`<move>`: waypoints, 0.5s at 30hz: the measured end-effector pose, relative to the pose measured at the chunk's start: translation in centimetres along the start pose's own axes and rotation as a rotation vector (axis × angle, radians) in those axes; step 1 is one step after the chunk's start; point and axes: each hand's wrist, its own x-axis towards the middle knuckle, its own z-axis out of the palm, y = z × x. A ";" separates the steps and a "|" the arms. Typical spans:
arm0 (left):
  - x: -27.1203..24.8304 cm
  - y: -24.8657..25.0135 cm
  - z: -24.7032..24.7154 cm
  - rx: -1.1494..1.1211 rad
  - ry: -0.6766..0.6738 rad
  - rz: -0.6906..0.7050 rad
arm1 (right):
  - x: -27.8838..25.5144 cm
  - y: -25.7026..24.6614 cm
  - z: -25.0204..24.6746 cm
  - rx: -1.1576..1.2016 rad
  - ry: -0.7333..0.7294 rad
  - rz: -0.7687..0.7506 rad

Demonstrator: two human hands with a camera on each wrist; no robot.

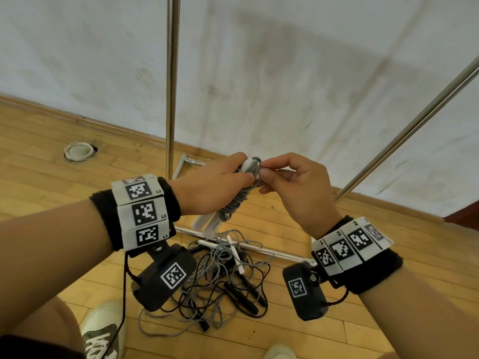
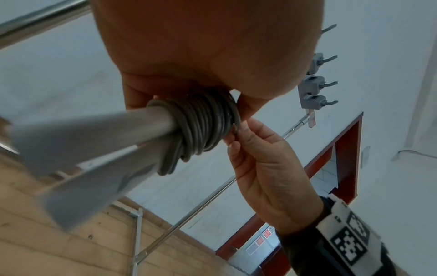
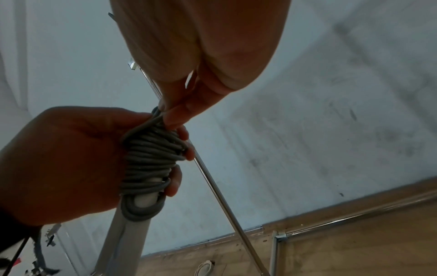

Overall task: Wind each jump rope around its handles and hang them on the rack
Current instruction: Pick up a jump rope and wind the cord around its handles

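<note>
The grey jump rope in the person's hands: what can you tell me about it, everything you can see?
The grey jump rope has two pale, smooth handles, plastic by the look, held side by side and pointing down toward the floor. Its grey cord is coiled many times around their upper part. The left hand grips the wound bundle; the right hand pinches a strand at the top. It is held above a tangle of other ropes.
</note>
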 end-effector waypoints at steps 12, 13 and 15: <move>0.1 -1.5 0.4 0.313 0.058 0.125 | 0.0 0.0 0.5 -0.027 -0.045 0.185; 0.2 -1.5 0.5 0.331 0.072 0.132 | 0.1 -0.1 0.5 -0.046 -0.033 0.181; 0.2 -1.6 0.5 0.342 0.086 0.153 | 0.1 -0.2 0.4 -0.088 -0.009 0.164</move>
